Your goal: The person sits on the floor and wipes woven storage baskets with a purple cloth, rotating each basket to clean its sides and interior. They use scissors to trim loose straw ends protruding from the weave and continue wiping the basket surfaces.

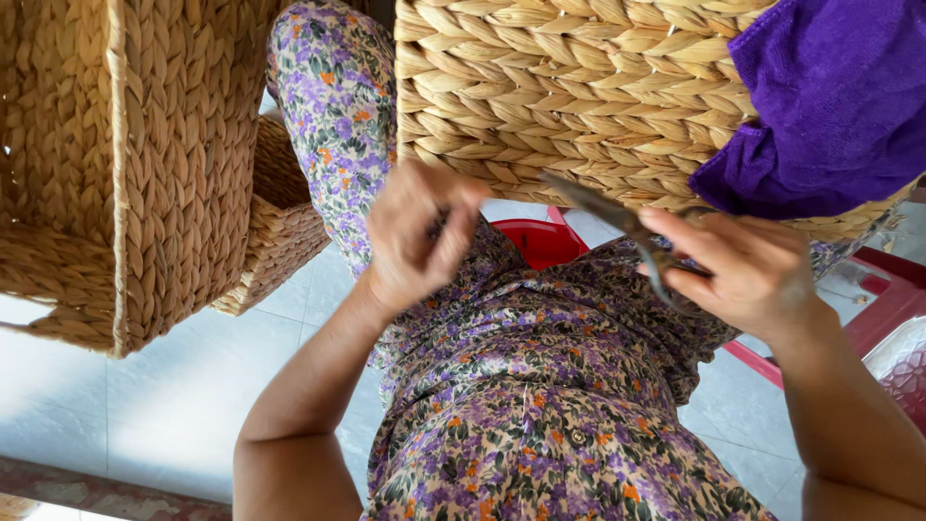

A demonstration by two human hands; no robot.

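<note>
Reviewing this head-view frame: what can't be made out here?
- Scissors: handles hidden inside the right hand; blades motion-blurred.
- Left hand: curled fingers hide whatever they pinch.
- Woven basket on the lap: top cut by the frame edge, right side covered by purple cloth.
- Red stool: mostly hidden by the floral dress.

A woven basket blocks above both hands; open tiled floor lies lower left.

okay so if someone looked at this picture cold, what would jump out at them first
Probably the big woven basket resting on the person's lap at top centre, with a purple cloth draped over its right corner. Just below it, the right hand holds dark scissors against the weave, while the left hand pinches something too small to tell. Another woven basket stands at far left.
</note>
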